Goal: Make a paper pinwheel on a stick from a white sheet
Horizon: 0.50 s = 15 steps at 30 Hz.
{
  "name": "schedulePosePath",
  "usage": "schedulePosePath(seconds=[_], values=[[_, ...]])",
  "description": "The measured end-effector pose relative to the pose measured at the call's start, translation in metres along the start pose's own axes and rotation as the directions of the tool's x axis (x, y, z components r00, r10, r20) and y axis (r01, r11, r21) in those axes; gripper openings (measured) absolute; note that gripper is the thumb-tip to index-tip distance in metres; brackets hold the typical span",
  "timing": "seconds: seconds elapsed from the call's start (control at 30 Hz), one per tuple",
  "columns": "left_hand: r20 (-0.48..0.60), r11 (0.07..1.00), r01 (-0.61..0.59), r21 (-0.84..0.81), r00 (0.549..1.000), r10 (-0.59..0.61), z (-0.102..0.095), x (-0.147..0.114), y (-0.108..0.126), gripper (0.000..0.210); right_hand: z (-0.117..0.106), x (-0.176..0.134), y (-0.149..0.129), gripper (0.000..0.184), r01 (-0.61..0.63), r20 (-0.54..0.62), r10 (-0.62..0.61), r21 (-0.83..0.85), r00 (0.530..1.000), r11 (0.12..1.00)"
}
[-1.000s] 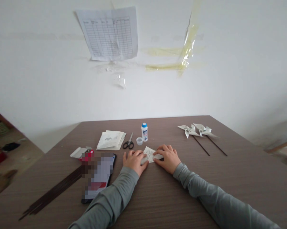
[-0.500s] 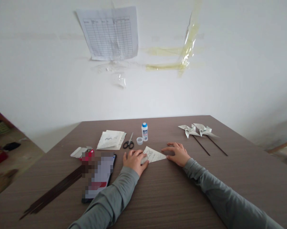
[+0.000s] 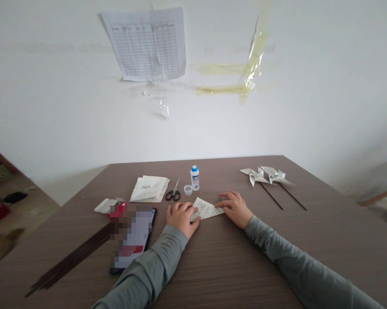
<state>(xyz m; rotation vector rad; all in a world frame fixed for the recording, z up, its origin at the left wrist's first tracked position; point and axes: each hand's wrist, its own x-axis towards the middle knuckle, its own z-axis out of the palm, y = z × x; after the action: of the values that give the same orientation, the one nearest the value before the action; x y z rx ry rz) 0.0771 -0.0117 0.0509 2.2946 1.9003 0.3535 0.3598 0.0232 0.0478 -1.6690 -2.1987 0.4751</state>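
A sheet of printed paper folded into a triangle (image 3: 206, 209) lies flat on the brown table. My left hand (image 3: 182, 218) rests on its left side, fingers spread and pressing it down. On the opposite side, my right hand (image 3: 236, 208) touches the pointed right tip with its thumb and fingers, which are stretched out and apart. Just beyond the paper stand a white glue bottle with a blue cap (image 3: 195, 178) and a small clear cup (image 3: 188, 190). Black-handled scissors (image 3: 173, 192) lie beyond my left hand.
Square printed papers (image 3: 150, 189) are stacked left of the scissors. A red and white box (image 3: 114, 207), a phone (image 3: 134, 240) and a bundle of dark sticks (image 3: 73, 257) lie at left. Two paper pinwheels (image 3: 257, 176) on sticks lie at back right.
My right hand has slid slightly left, so its fingers now cover the triangle's right tip. My left hand has stayed in place on the paper.
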Motion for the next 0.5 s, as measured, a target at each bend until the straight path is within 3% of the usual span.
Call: schedulePosePath(seconds=[0.23, 0.5], values=[[-0.029, 1.000, 0.019, -0.006, 0.999, -0.019, 0.000, 0.000, 0.011, 0.034, 0.018, -0.001, -0.020, 0.023, 0.092, -0.079, -0.096, -0.043, 0.992, 0.995], [-0.026, 0.998, 0.062, 0.027, 0.998, -0.061, 0.000, 0.005, 0.021, 0.027, 0.021, -0.002, -0.036, 0.033, 0.013, -0.044, -0.016, -0.057, 0.999, 0.998]])
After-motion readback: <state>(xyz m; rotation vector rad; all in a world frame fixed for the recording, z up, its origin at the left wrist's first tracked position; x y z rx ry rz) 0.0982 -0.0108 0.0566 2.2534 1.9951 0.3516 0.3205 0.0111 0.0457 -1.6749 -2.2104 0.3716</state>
